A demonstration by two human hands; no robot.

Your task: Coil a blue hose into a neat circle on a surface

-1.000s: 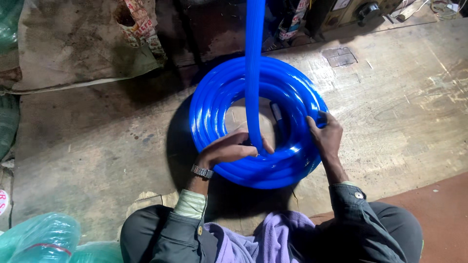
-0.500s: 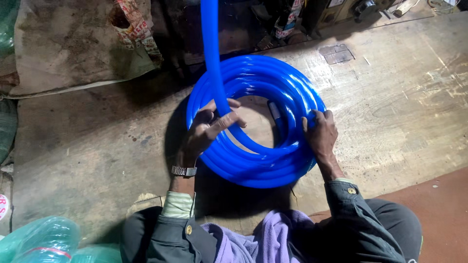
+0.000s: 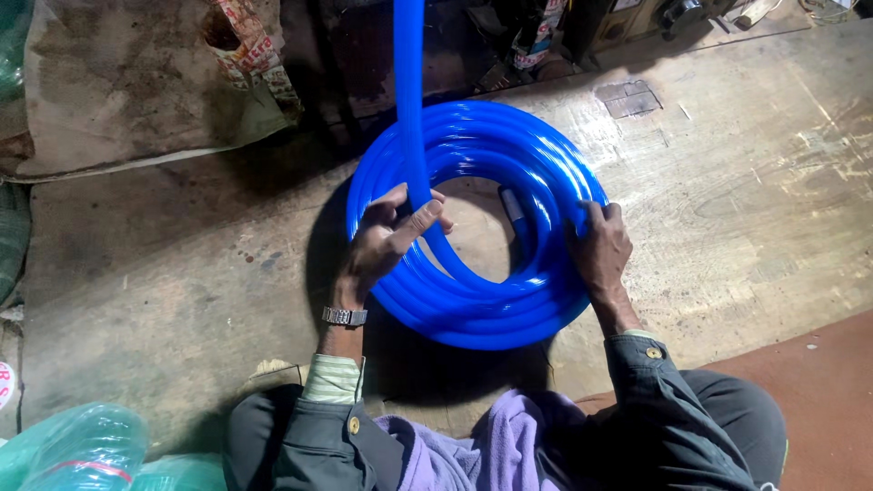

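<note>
Your left hand pinches the rising strand of the glossy blue plastic hose coil, fingers half curled. Your right hand grips the coil's right side, closed over it, on the worn wooden floor.

A worn wooden floor fills most of the view, pale and scratched, with a small square patch set into it at the far right. At the far left lies a dirty tan sack with a torn printed wrapper against its right edge. Dark clutter stands along the far side (too dim to tell apart). In the near left corner sit green plastic rolls. A reddish mat covers the near right corner. A purple cloth lies at the near edge.
</note>
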